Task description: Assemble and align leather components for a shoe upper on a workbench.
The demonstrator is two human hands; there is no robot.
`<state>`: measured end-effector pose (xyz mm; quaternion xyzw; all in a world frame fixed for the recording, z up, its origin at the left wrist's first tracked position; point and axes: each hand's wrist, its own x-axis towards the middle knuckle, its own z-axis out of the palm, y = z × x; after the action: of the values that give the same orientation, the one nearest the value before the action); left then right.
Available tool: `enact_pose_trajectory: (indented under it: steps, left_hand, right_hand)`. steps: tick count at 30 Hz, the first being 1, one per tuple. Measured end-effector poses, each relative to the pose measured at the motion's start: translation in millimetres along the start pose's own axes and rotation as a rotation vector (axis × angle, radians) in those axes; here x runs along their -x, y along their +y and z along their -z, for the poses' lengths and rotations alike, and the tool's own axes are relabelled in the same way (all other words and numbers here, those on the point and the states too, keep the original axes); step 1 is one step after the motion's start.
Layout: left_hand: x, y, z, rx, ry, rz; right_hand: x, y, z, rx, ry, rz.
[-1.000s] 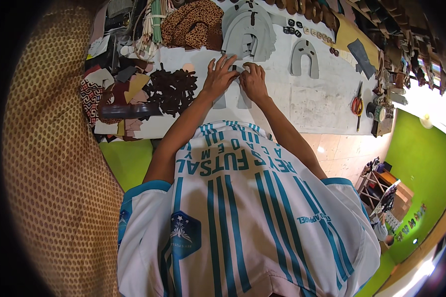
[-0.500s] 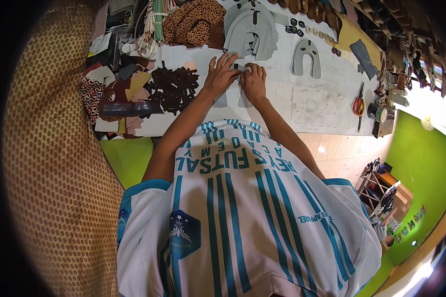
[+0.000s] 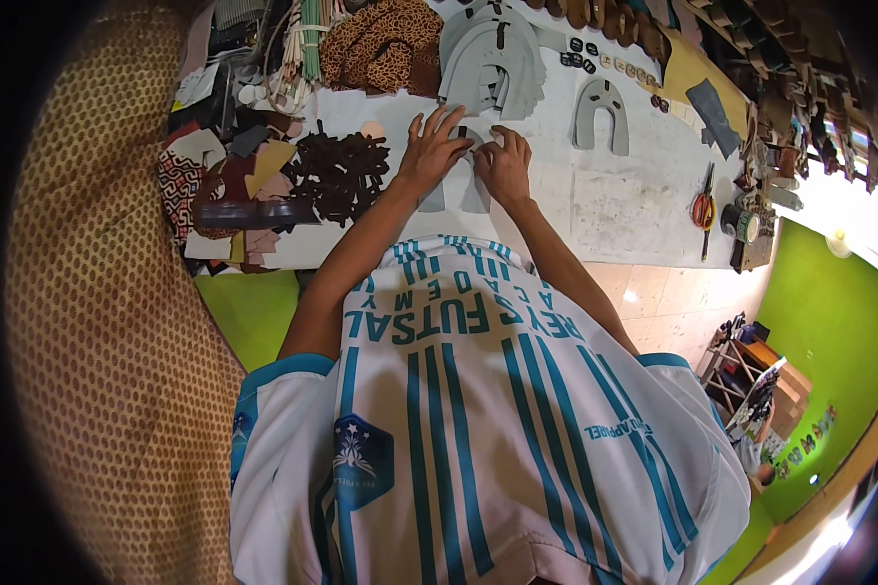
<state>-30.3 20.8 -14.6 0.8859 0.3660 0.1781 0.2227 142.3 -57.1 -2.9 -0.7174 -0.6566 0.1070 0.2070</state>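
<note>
My left hand [image 3: 433, 146] rests on a grey U-shaped piece [image 3: 450, 191] on the white-topped table, its fingers spread and its thumb pressing near the piece's curve. A short dark strip [image 3: 462, 131] lies on that curve beside the left thumb. My right hand [image 3: 504, 166] is at the other side of the same curve, fingers bent and thumb drawn against them in a pinch; what they hold is hidden. Just beyond my hands lies a stack of similar grey U-shaped pieces [image 3: 517, 73], some with dark strips on them.
A heap of dark brown strips [image 3: 339, 175] lies left of my hands, beside material scraps [image 3: 271, 174]. Leopard-patterned material [image 3: 380, 44] is bundled beyond. On the right are another grey U-shaped piece [image 3: 601, 115], orange-handled scissors [image 3: 703, 210] and a tape roll [image 3: 748, 227].
My right hand has shifted slightly right and toward me, with its fingers a little farther from the left thumb. My left hand keeps its place on the grey piece.
</note>
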Motion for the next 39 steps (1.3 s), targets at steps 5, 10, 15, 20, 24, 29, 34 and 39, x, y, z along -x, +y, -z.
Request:
enact_pose_trajectory:
  steps: [5, 10, 15, 20, 24, 29, 34, 39]
  left_hand:
    - [1, 2, 2, -0.011, -0.024, 0.02]
    - [3, 0, -4, 0.004, 0.007, 0.012]
    - [2, 0, -3, -0.004, -0.008, 0.021]
    - [5, -1, -6, -0.005, 0.016, 0.012]
    - [3, 0, -5, 0.0, 0.03, 0.005]
    - [4, -1, -8, -0.001, 0.043, 0.0]
    - [3, -1, -10, -0.004, 0.036, 0.011]
    - [6, -2, -10, -0.008, 0.05, 0.009]
  right_hand:
    - [-2, -2, 4, 0.001, -0.044, 0.004]
    - [-6, -3, 0, 0.007, -0.074, -0.008]
    - [-5, 0, -4, -0.001, -0.035, -0.039]
    - [-7, -4, 3, 0.032, -0.082, 0.002]
    - [-8, 1, -2, 0.051, -0.074, 0.004]
    - [-12, 0, -1, 0.057, -0.059, 0.008]
    - [-14, 1, 2, 0.034, -0.099, 0.026]
    - [-10, -1, 1, 0.01, -0.084, 0.028]
